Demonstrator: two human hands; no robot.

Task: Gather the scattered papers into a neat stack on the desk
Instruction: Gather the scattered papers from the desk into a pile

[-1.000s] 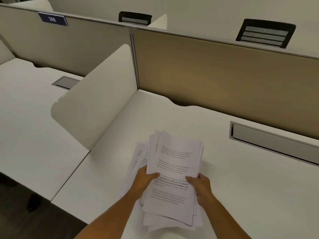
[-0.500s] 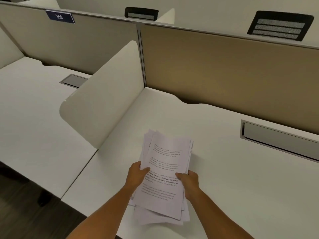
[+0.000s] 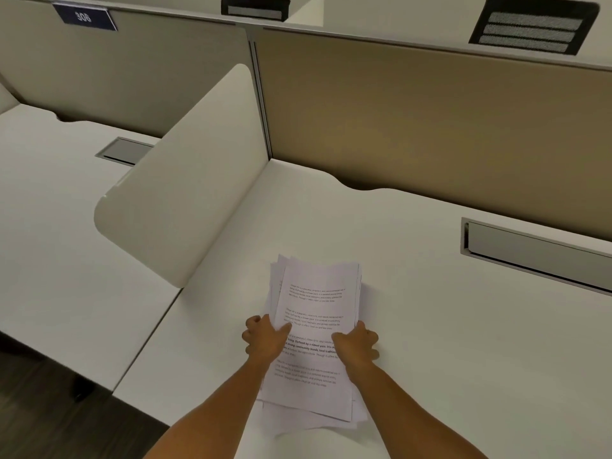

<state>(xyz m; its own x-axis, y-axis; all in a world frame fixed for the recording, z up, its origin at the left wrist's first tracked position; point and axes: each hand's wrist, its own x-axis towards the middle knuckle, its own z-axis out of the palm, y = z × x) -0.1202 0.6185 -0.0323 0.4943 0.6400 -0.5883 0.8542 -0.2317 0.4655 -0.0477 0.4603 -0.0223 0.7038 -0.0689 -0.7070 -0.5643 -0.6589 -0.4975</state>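
A pile of printed white papers (image 3: 316, 293) lies on the white desk (image 3: 447, 342) in front of me, its sheets roughly lined up with a few edges sticking out at the top left and bottom. My left hand (image 3: 265, 339) grips the pile's left edge, thumb on the top sheet. My right hand (image 3: 357, 342) grips the right edge the same way. The far end of the pile looks slightly lifted off the desk.
A cream side divider (image 3: 185, 193) stands to the left of the papers. A tan back partition (image 3: 430, 120) closes the desk's far side. A grey cable slot (image 3: 536, 253) is set into the desk at right. Another desk (image 3: 43, 226) lies left.
Both hands have squeezed the fanned sheets inward, so the pile is narrower and more even than a second ago. The camera view has shifted a little.
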